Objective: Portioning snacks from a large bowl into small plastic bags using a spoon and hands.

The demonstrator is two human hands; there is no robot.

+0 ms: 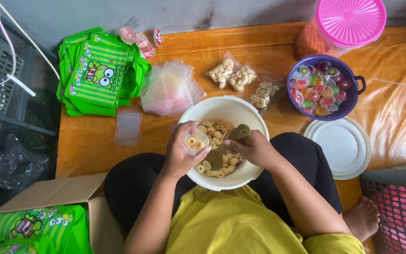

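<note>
Two hands over white bowl [212,109] of ring-shaped snacks [222,164], bowl resting on person's lap. Left hand [179,153] at bowl's 9 o'clock, fingers wrapped around small clear bag [195,140] partly filled with snacks. Right hand [254,146] at bowl's 3 o'clock, fingers closed on olive scoop [226,146], blade down among snacks. Filled bags [233,74] at bowl's 12 o'clock. Purple bowl of jelly cups [323,87] at 2 o'clock. Stack of empty clear bags [169,89] at 11 o'clock.
</note>
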